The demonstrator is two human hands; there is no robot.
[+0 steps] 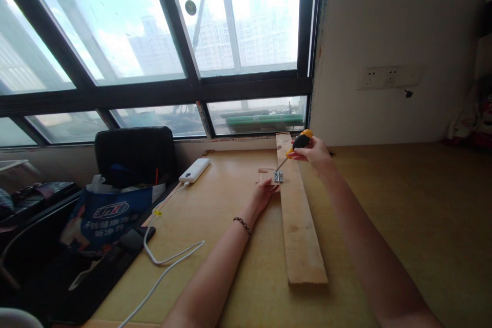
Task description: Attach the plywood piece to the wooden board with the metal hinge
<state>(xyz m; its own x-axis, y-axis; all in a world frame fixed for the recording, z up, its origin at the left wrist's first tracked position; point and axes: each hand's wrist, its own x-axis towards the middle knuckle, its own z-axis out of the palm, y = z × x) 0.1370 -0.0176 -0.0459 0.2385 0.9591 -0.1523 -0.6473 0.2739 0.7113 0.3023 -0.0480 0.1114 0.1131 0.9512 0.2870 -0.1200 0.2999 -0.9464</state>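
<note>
A yellow and black screwdriver [302, 141] is gripped in my right hand [313, 152], its shaft slanting down to the left. The tip meets a metal hinge [278, 177], or comes very close to it. That hinge spans the edge of a long wooden board [302, 225] and a small wood piece [265, 170] on its left. My left hand [266, 190] is at the near edge of the small piece, fingers closed on it beside the hinge. Part of the small piece is hidden behind those fingers.
The table [230, 225] carries a white power bank [195, 169] with a white cable [175, 261]. A black chair [134, 151] and a blue bag [109, 218] stand left of it. Behind are a window and a wall with sockets [380, 77].
</note>
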